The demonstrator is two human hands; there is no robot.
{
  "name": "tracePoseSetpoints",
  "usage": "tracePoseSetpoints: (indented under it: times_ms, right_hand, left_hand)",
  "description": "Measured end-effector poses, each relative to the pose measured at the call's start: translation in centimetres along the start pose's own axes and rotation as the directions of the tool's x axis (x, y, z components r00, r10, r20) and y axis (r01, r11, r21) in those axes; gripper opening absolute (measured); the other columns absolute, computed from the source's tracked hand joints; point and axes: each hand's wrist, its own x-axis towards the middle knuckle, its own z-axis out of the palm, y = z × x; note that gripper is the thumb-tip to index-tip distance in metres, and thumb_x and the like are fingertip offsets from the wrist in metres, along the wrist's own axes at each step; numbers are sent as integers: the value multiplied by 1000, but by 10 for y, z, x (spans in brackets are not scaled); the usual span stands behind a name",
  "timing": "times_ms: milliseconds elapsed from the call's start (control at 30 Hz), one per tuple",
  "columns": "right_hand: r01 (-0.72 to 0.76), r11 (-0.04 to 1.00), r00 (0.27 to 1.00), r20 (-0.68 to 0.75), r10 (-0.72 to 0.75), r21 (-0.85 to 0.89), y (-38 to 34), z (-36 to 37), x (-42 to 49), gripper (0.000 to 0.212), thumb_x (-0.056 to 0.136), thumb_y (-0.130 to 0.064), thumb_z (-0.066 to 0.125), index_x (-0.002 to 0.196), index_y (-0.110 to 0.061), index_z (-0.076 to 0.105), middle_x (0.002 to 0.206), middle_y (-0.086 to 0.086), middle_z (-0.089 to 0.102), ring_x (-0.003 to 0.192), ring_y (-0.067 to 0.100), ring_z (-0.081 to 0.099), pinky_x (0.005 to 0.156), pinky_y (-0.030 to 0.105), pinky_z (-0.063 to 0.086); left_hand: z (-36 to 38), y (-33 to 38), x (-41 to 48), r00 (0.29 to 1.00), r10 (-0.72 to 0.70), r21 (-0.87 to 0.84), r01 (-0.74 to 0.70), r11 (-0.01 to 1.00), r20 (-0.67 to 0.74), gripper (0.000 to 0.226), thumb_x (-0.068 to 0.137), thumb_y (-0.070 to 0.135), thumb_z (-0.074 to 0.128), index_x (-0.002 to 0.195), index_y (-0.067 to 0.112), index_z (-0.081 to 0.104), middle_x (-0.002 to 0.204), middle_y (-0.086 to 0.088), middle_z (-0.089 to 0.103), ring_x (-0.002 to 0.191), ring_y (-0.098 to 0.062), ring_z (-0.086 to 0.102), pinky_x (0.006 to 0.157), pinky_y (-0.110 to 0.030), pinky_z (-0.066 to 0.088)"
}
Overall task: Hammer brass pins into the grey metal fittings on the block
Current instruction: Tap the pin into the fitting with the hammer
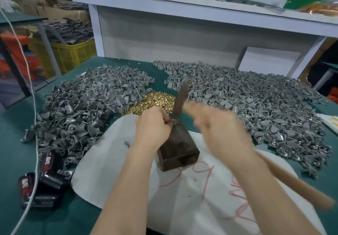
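A dark block (178, 147) is set on a white sheet (118, 161) marked with red strokes, in the lower middle of the frame, on a green counter (16, 143). At the block's far top end a small grey fitting (172, 122) is pinched by the left hand (151, 127), whose grip is closed on it with curled fingers. Whether a pin is seated in it cannot be told.

The right hand (219, 125) is smeared by motion blur just right of the block. Its grip appears closed round a hammer (180, 99). The hammer's blurred metal head is seen raised above the block's far end, and its wooden handle is run out under the wrist toward the lower right.

Just behind the block a heap of brass pins (151, 101) is spread in the middle of the frame. It is flanked by two large heaps of grey fittings, the left heap (78, 110) and the right heap (256, 103).

At the lower left, black packs (45, 178) printed "TAPER" are laid beside a white cord (34, 110). A yellow crate (73, 52) is seen at the upper left, beyond the counter's edge.
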Motion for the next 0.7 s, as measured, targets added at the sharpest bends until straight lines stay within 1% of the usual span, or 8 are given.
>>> tracePoseSetpoints:
  times_ms: [67,133,200,233,367,500,633,700]
  right_hand:
    - [-19,994,992,120,31,-104,-1,6,-3,46,94,-27,51,133,-51,43,118,-10,65,97,17,65,83,30,51]
    - [-40,997,999,-22,39,-59,0,0,3,46,94,-27,53,133,-48,44,118,-12,65,98,15,64,82,30,51]
    - [-41,986,974,-215,76,163,3,-3,7,46,94,-22,54,135,-42,45,121,-15,63,94,5,63,86,31,53]
    - [-17,983,973,-222,58,182,3,-2,7,48,94,-20,54,135,-43,43,121,-14,63,87,0,62,86,30,53]
    - [-50,998,990,133,55,-40,3,10,-4,47,94,-26,53,134,-48,43,117,-8,66,97,18,65,85,30,52]
    - [-70,991,988,-127,84,114,8,1,7,45,93,-24,55,135,-38,47,123,-12,63,105,11,62,89,22,44]
    - [-65,997,986,159,57,47,3,10,-2,46,92,-24,55,134,-41,46,121,-12,64,107,16,61,88,22,44]
    - [-89,995,980,181,81,34,6,7,7,44,91,-26,56,132,-43,47,115,-7,66,101,20,62,82,26,45]
  left_hand:
    - [0,1,-1,1000,23,20,-23,1000,6,8,85,22,68,77,19,66,87,-5,67,93,-29,61,82,-37,49]
    - [0,0,-1,1000,19,6,-19,1000,2,7,85,21,68,79,17,68,88,-7,68,92,-30,62,82,-37,50]
    - [0,1,1,1000,3,-12,-3,1000,-11,6,85,20,68,84,16,72,89,-5,70,93,-28,63,84,-36,51]
    - [1,1,1,1000,-6,-12,6,1000,-10,6,85,20,68,85,16,72,90,-5,70,94,-27,63,85,-36,51]
    - [1,1,0,1000,6,-3,-6,1000,-4,6,84,21,68,86,17,72,91,-2,69,95,-26,61,85,-39,49]
    - [1,0,0,999,23,-27,-24,999,-35,7,83,16,67,78,14,72,81,-7,69,89,-30,63,81,-40,51]
    - [1,2,0,1000,0,-2,0,1000,-18,5,82,20,68,82,17,71,87,-4,70,93,-28,62,83,-39,50]
    - [0,2,0,1000,-20,10,20,1000,-6,4,81,22,67,83,19,70,87,-2,70,93,-26,62,83,-38,51]
